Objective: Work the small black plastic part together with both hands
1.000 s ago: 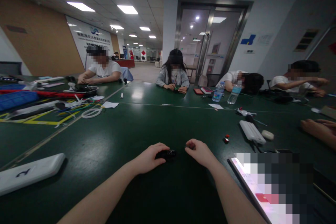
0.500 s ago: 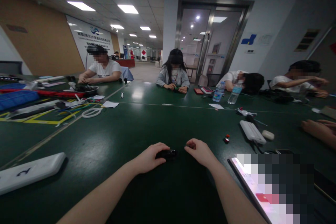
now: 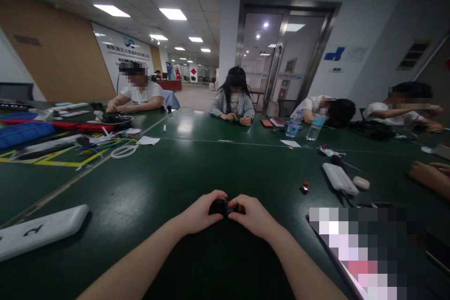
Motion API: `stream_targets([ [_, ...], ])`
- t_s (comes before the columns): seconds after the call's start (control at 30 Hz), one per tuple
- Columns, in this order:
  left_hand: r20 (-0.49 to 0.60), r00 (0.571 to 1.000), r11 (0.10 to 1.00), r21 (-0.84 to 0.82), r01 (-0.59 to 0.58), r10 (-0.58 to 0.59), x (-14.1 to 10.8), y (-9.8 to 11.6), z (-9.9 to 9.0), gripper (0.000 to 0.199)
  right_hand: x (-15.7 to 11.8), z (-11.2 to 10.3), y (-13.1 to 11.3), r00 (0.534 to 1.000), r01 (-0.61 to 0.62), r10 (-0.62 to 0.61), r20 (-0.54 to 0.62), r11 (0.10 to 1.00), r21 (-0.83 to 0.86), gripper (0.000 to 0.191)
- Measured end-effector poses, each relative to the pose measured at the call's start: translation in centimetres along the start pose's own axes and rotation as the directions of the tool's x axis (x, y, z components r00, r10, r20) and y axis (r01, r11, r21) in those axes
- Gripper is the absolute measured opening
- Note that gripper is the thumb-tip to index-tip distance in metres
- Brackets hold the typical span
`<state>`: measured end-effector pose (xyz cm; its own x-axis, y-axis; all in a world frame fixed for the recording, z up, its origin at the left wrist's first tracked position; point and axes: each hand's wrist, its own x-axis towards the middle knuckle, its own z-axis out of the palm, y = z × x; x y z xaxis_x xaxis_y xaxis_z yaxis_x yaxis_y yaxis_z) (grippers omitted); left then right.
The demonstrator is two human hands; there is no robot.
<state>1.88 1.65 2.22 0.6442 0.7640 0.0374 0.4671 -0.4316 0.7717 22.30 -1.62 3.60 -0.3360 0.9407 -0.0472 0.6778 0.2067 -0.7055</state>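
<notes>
A small black object point(image 3: 221, 206) with a shiny right end lies low over the green table, its exact kind unclear. My left hand point(image 3: 201, 212) is closed around its left side, fingers above and thumb below. From the other side my right hand point(image 3: 256, 213) meets the right end in a pinch. Whatever the right fingertips hold is too small and dark to name. Off to the right stands a small red and silver piece point(image 3: 304, 188), apart from both hands.
A white numbered bar point(image 3: 45, 232) lies at left, a phone point(image 3: 346, 262) at right. Beyond the phone are a white power bank point(image 3: 339, 179) and an earbud case point(image 3: 361, 183). Water bottles point(image 3: 293, 124), cables point(image 3: 123, 151) and a blue tray point(image 3: 24, 134) lie farther off. Several people sit around.
My right hand has moved left, closing the gap to the black object, and its fingertips now meet the object's right end. The left hand keeps its hold, nearly still.
</notes>
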Motion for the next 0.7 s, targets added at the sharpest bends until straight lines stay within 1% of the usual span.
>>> stream_targets([
  [0.13, 0.007, 0.998, 0.997, 0.051, -0.055, 0.055, 0.0, -0.2, 0.0, 0.032, 0.1, 0.1, 0.1, 1.0, 0.024, -0.024, 0.004, 0.999, -0.022, 0.019],
  [0.3, 0.031, 0.988, 0.983, 0.097, -0.156, 0.154, 0.2, -0.8, 0.2, 0.027, 0.1, 0.0, 0.0, 1.0, 0.005, -0.005, -0.005, 0.999, -0.04, 0.018],
  [0.37, 0.054, 0.987, 0.981, 0.114, -0.156, 0.15, 0.2, -0.7, 0.2, 0.028, 0.2, 0.0, 0.0, 1.0, -0.001, 0.001, -0.001, 0.999, -0.038, 0.018],
  [0.47, 0.095, 0.989, 0.98, 0.152, -0.128, 0.114, 0.2, -0.5, 0.0, 0.03, 0.4, 0.2, 0.2, 1.0, -0.012, 0.012, -0.001, 1.0, -0.014, 0.018],
  [0.57, 0.104, 0.988, 0.975, 0.179, -0.131, 0.113, 0.2, -0.6, -0.1, 0.033, 0.5, 0.2, 0.6, 1.0, -0.027, 0.028, -0.011, 0.999, 0.033, 0.02],
  [0.63, 0.104, 0.987, 0.971, 0.192, -0.14, 0.122, 0.3, -0.7, 0.0, 0.035, 0.5, 0.1, 0.9, 0.999, -0.034, 0.033, 0.012, 0.997, 0.069, 0.02],
  [0.7, 0.103, 0.986, 0.967, 0.208, -0.149, 0.129, 0.2, -0.8, 0.0, 0.037, 0.5, -0.1, 1.0, 0.998, -0.023, 0.015, 0.062, 0.993, 0.119, 0.021],
])
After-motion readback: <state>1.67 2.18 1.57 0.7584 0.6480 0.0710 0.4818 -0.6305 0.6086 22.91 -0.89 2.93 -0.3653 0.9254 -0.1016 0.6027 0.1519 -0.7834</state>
